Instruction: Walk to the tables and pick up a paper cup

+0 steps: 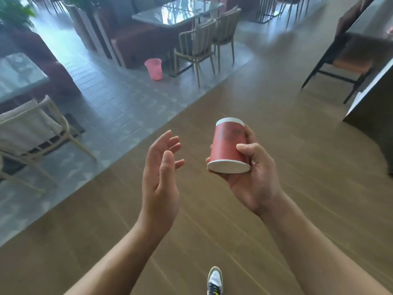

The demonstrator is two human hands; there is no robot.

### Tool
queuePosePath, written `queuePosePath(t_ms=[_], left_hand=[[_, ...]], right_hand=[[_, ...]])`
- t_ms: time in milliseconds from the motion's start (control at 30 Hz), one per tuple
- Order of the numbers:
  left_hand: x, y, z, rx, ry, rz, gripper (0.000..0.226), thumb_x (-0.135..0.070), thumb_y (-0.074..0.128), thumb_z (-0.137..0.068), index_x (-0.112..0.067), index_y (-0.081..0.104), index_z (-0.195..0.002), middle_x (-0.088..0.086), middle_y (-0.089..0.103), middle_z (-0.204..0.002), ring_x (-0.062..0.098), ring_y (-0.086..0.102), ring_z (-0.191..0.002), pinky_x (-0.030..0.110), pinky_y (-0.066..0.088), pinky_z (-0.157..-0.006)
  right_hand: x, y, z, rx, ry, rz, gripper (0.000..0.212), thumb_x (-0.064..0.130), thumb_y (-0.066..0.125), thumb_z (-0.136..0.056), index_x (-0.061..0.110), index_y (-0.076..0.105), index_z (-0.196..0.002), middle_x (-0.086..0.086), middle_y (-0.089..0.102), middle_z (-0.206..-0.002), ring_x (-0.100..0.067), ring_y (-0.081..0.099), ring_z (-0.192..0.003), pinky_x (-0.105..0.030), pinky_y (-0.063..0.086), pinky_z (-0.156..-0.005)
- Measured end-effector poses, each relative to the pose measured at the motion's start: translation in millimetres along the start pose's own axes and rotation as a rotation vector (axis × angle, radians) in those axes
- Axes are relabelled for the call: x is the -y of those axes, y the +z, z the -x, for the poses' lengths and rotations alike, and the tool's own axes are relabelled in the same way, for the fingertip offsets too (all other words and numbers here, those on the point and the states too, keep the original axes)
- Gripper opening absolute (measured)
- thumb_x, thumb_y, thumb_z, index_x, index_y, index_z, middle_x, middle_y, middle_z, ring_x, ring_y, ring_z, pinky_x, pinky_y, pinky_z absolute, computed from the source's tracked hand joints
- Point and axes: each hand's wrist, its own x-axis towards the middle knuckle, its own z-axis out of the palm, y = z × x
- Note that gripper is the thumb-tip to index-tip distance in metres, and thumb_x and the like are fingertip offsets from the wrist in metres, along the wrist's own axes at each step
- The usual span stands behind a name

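Fingers [247, 149] of the right hand [253, 167] are curled round a red paper cup [228, 145], thumb across the near side, the rest wrapped behind it on the right. Left hand [160, 173] is empty, fingers loose and spread, palm facing the cup, a little apart from it on the left.

Cup's tipped over so the wide white end points back at the camera and the narrow white-banded end points away and up. It sits in the palm more than in the fingertips, over the wooden floor [276, 124].

My take on doing this bit well: paper cups crush easily, so keep the squeeze light and near the stiffer rim. If the left hand comes in, I'd bring it onto the bare left side of the cup, opposite the thumb.

Far off on the left there's a pink bin [153, 68] by a chair [196, 50], and a shoe [214, 281] at the near edge.
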Motion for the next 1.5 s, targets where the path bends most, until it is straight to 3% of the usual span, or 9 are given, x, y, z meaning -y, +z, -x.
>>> queuePosePath(t_ms=[300,500,733,1000,1333,1500], left_hand=[[42.5,16.7,-93.8,-0.031,-0.03,-0.012,0.04,-0.048,0.043,-0.099,-0.035,0.057,-0.135,0.0,0.065,-0.135,0.019,0.063,-0.13,0.04,0.057,-0.098],[85.3,22.6,-180.0,-0.037,-0.042,0.023,0.041,-0.049,0.043,-0.098,-0.035,0.057,-0.134,0.002,0.065,-0.135,0.019,0.063,-0.13,0.039,0.056,-0.097],[132.6,3.9,-316.5,-0.07,-0.041,0.068,0.041,-0.05,0.044,-0.097,-0.036,0.056,-0.133,0.001,0.064,-0.135,0.019,0.063,-0.13,0.038,0.056,-0.096],[158.1,-36.8,-449.1,-0.094,-0.036,0.016,0.041,-0.046,0.04,-0.102,-0.034,0.054,-0.139,-0.007,0.066,-0.134,0.018,0.061,-0.132,0.036,0.056,-0.098],[213.4,-83.2,-596.8,-0.213,-0.055,-0.043,0.036,-0.033,0.037,-0.107,-0.032,0.052,-0.139,-0.002,0.064,-0.135,0.015,0.061,-0.131,0.034,0.057,-0.101],[248.5,-114.8,-704.7,-0.282,-0.04,-0.087,0.041,-0.046,0.041,-0.103,-0.031,0.053,-0.14,0.001,0.064,-0.136,0.015,0.063,-0.129,0.039,0.057,-0.101]], right_hand=[[13.0,-8.2,-111.6,-0.024,0.09,0.05,0.061,0.018,0.057,-0.081,0.028,0.054,-0.141,-0.011,0.063,-0.133,-0.035,0.063,-0.11,-0.057,0.05,-0.09],[17.8,-6.6,-200.4,0.002,0.103,0.074,0.052,0.013,0.057,-0.079,0.03,0.058,-0.128,-0.013,0.065,-0.127,-0.034,0.074,-0.09,-0.065,0.047,-0.096],[9.2,24.6,-337.5,-0.024,0.144,0.134,0.058,0.015,0.058,-0.078,0.031,0.056,-0.133,-0.011,0.062,-0.129,-0.035,0.064,-0.104,-0.061,0.046,-0.093],[-5.6,75.8,-477.8,0.028,0.157,0.146,0.055,0.018,0.059,-0.08,0.031,0.055,-0.134,-0.011,0.062,-0.13,-0.034,0.066,-0.101,-0.053,0.053,-0.086],[-47.4,123.2,-655.2,0.088,0.264,0.205,0.057,0.023,0.063,-0.083,0.031,0.052,-0.138,-0.014,0.061,-0.132,-0.033,0.068,-0.1,-0.058,0.05,-0.091],[-63.1,147.3,-773.5,0.133,0.259,0.21,0.05,0.023,0.064,-0.084,0.032,0.056,-0.133,-0.011,0.063,-0.129,-0.032,0.068,-0.101,-0.055,0.057,-0.084]])
